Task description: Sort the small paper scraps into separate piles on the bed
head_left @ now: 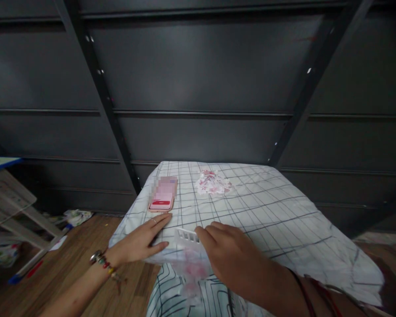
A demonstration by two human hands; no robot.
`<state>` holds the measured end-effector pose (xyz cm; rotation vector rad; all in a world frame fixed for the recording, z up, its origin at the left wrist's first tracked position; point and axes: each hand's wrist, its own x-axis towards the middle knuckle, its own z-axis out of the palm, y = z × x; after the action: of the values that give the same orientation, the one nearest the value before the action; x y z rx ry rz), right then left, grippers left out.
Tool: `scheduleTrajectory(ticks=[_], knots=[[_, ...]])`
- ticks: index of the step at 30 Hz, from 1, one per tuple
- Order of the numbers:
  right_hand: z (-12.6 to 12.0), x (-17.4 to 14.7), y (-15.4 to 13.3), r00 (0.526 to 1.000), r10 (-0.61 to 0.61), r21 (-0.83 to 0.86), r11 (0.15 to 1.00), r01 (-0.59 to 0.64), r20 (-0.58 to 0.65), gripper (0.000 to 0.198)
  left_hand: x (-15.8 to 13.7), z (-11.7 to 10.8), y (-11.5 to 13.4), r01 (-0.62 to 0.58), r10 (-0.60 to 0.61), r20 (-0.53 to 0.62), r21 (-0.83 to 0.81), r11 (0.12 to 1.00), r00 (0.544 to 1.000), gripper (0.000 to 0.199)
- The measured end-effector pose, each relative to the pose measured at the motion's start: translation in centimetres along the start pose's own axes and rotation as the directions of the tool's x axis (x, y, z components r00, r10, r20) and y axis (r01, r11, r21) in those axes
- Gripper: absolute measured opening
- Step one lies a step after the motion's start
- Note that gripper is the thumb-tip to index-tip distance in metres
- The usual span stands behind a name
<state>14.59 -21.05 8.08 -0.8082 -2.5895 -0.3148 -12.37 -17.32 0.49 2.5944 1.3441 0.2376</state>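
My right hand [229, 253] is closed around the side of a white slotted plastic piece [187, 236] near the front edge of the cloth. Below that piece hangs something see-through with pink in it [194, 268], blurred, so its kind is unclear. My left hand [148, 237] rests on the checked cloth [260, 204] with fingers stretched out, holding nothing. Its fingertips lie just below a pink phone [163, 196] with a lit screen. A small heap of white and pink scraps [213, 182] sits farther back on the cloth.
A dark panelled wall [198, 75] rises directly behind the cloth-covered surface. To the left, a pale stand with a blue-edged top [6, 185] stands on the wooden floor [86, 246]. A crumpled printed bag [77, 217] lies on the floor by the wall.
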Motion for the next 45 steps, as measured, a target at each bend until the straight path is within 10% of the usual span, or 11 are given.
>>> scheduleTrajectory(ticks=[31, 45], knots=[[-2.3, -2.8, 1.1, 0.992, -0.070, 0.056, 0.996, 0.065, 0.102, 0.035, 0.2, 0.1, 1.0, -0.005, 0.005, -0.018, 0.034, 0.999, 1.000, 0.058], [-3.3, -7.5, 4.5, 1.000, 0.007, -0.036, 0.999, -0.007, 0.008, 0.047, -0.7, 2.7, 5.5, -0.347, 0.349, 0.017, 0.173, 0.922, 0.937, 0.045]])
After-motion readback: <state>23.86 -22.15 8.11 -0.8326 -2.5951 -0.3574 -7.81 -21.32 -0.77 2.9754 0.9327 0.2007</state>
